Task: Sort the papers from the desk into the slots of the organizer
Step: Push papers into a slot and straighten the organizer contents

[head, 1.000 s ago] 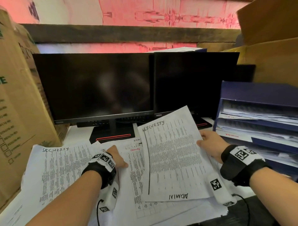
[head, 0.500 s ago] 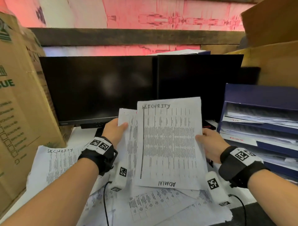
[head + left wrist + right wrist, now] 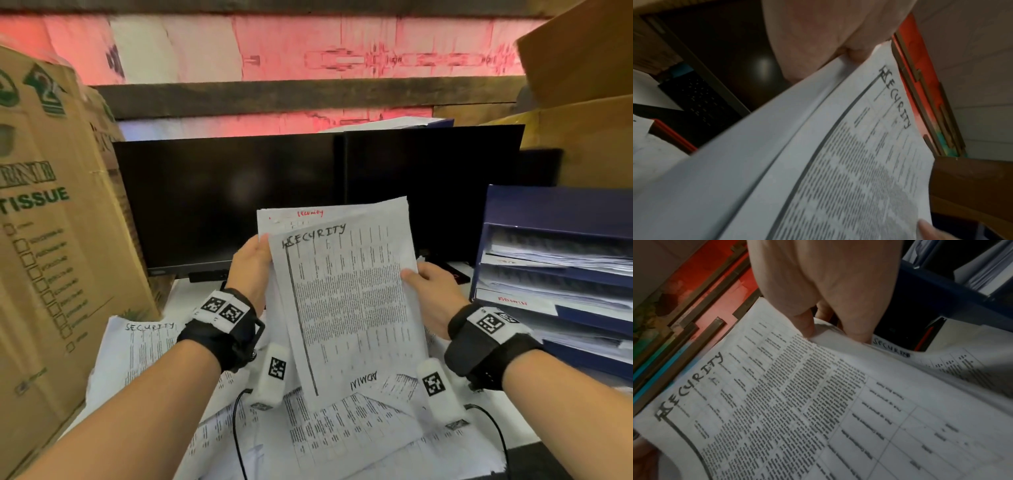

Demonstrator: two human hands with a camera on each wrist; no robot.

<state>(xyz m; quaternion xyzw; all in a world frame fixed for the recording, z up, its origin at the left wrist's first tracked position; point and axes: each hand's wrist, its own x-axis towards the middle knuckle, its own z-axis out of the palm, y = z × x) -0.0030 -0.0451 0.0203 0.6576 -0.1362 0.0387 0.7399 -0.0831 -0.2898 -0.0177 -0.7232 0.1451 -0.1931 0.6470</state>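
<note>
I hold a small stack of printed sheets [image 3: 346,301] upright in front of the monitors; the front sheet [image 3: 797,402] is hand-marked "SECURITY". My left hand [image 3: 251,263] grips the stack's left edge, thumb in front [image 3: 849,53]. My right hand [image 3: 428,287] pinches the right edge, thumb on the front sheet [image 3: 805,324]. More printed papers [image 3: 308,435] lie spread on the desk below, one [image 3: 137,346] also marked "SECURITY". The blue organizer [image 3: 548,212] stands at right with papers in its slots.
Two dark monitors [image 3: 239,198] stand behind the held sheets. A tall cardboard "TISSUE" box [image 3: 51,240] borders the desk at left, and more cardboard boxes [image 3: 589,144] rise behind the organizer. Cables [image 3: 236,428] trail from the wrist cameras over the papers.
My left hand picked a second sheet off the desk and joined it behind the one in my right hand. Both hands then raised the stack upright and squared it.
</note>
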